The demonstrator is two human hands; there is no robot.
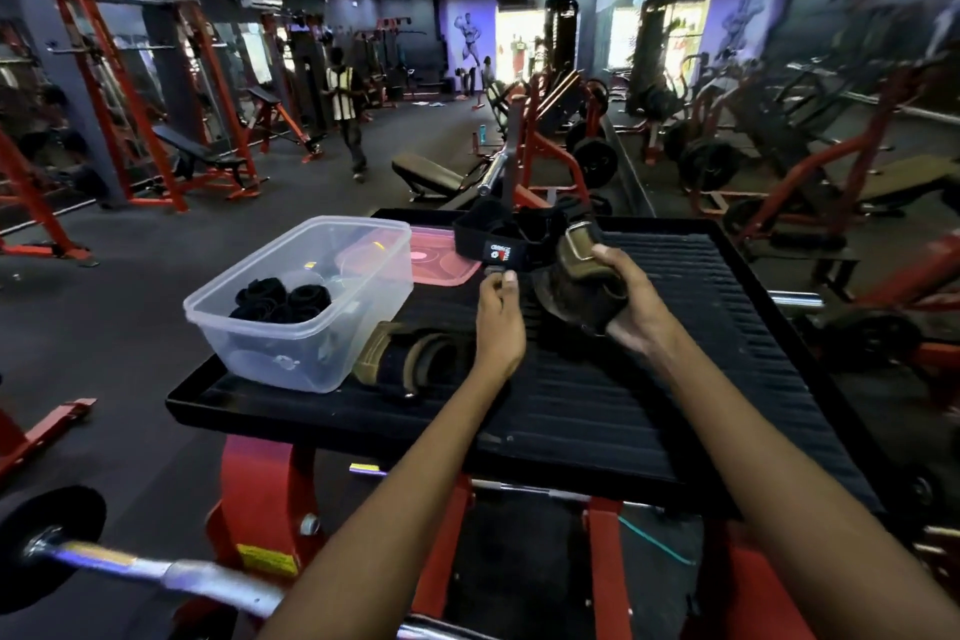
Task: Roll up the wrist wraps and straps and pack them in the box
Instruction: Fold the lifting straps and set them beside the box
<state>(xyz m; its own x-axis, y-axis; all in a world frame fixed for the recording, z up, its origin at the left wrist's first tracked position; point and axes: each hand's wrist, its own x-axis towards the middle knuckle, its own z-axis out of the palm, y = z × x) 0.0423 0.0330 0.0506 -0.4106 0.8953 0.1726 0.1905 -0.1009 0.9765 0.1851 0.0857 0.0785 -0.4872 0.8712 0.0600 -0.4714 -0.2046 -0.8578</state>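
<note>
1. Presently, left hand (500, 322) pinches the loose end of a black wrist wrap (493, 244) between thumb and fingers, above the ribbed black platform (649, 379).
2. Right hand (631, 299) curls around an olive-and-black strap bundle (576, 270), thumb on top; it is held just above the platform's middle.
3. More olive-edged straps (415, 359) lie flat on the platform, just left of the left wrist.
4. Clear plastic box (306, 307) sits at the platform's left edge, touching those straps; rolled black wraps (283, 299) are inside.
5. Pink lid (441, 257) lies on the platform behind the box.
</note>
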